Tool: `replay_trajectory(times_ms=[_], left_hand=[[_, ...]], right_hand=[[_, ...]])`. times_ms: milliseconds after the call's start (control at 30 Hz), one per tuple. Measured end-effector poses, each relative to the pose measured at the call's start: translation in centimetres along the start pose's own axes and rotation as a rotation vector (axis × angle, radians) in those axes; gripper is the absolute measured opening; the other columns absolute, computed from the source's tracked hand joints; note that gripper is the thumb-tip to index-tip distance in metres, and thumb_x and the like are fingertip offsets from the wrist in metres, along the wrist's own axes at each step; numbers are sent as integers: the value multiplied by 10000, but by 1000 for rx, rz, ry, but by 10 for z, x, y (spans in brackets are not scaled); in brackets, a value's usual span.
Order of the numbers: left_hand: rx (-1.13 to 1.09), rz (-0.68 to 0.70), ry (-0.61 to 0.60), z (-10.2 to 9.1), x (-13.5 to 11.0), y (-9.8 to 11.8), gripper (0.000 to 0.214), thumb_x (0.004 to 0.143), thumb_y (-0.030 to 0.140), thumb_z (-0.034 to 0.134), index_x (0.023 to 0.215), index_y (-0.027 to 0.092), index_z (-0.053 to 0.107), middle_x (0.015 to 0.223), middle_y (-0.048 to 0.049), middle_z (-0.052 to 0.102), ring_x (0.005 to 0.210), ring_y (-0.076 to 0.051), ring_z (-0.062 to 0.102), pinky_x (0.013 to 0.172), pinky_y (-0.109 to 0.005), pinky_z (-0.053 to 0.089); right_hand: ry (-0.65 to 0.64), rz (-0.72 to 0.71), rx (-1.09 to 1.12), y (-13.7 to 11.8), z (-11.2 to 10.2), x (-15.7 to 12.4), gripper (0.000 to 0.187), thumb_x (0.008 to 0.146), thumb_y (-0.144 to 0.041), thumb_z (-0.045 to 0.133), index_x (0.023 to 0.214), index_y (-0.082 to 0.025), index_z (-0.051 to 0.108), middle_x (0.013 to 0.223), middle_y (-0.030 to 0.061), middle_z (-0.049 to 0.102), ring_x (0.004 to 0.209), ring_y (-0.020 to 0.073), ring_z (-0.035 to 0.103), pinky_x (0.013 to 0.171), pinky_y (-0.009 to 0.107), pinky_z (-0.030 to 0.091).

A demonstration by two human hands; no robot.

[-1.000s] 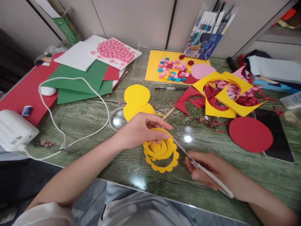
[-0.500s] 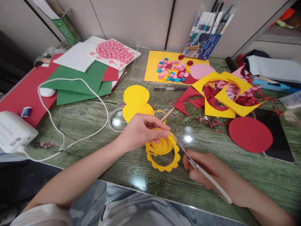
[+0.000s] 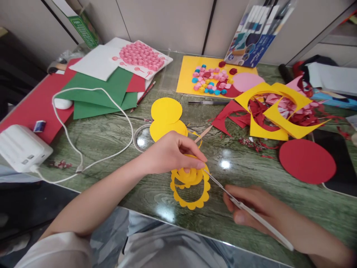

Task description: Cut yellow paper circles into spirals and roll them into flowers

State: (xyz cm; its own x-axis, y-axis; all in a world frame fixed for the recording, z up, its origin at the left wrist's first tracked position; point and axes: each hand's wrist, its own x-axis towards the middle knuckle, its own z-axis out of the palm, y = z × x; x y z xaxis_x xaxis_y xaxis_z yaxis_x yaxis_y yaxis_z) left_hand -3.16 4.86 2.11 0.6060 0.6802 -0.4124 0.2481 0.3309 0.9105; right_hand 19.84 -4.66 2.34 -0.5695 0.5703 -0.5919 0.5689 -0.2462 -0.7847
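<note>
Between the thumb and fingers of my left hand (image 3: 178, 154) is a yellow paper cutout (image 3: 192, 204), pinched at its upper edge. A scalloped ring hangs down from it, with curled yellow paper inside. My right hand (image 3: 251, 208) is wrapped round a pair of scissors (image 3: 237, 203), whose narrow blades point up and left to the paper near my left fingertips. Whether the blades touch the paper I cannot tell. Two overlapping yellow paper circles (image 3: 166, 111) lie just beyond my left hand. A pointed wooden stick (image 3: 204, 133) rests behind its fingers.
Red, yellow and pink paper scraps (image 3: 267, 115) are heaped at the right, near a red paper circle (image 3: 306, 162) on a dark tablet. Small paper balls (image 3: 213, 80) lie on a yellow sheet. A white cable (image 3: 131, 123) loops across the left from a charger (image 3: 23, 149).
The scissors and my right hand have moved a little right and down. The yellow cutout has tilted slightly, still in my left hand. The whole view has shifted a little.
</note>
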Motion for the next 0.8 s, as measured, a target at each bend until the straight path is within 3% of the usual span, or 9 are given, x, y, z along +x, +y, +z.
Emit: replay_trajectory(times_ms=[267, 500, 800], left_hand=[[121, 3, -92, -4, -2, -1, 150, 647, 255, 742, 754, 151, 727, 651, -30, 696, 536, -93, 610, 498, -159, 476], [198, -29, -186, -4, -3, -1, 171, 671, 266, 717, 779, 132, 724, 673, -62, 707, 578, -127, 643, 514, -175, 486], [219, 4, -243, -3, -4, -4, 97, 685, 213, 689, 756, 168, 737, 623, -38, 699, 508, -110, 618, 466, -164, 464]], right_hand=[[-65, -38, 5, 12, 2, 4, 377, 866, -541, 486, 718, -198, 439, 585, -69, 369, 522, 95, 320, 470, 230, 217], [-100, 3, -21, 2, 1, 5, 420, 846, -567, 505, 683, -188, 433, 575, -79, 349, 534, 90, 318, 478, 228, 224], [-73, 5, -93, 7, 2, 1, 325, 861, -448, 562, 688, -189, 469, 592, -57, 425, 562, 106, 395, 502, 225, 245]])
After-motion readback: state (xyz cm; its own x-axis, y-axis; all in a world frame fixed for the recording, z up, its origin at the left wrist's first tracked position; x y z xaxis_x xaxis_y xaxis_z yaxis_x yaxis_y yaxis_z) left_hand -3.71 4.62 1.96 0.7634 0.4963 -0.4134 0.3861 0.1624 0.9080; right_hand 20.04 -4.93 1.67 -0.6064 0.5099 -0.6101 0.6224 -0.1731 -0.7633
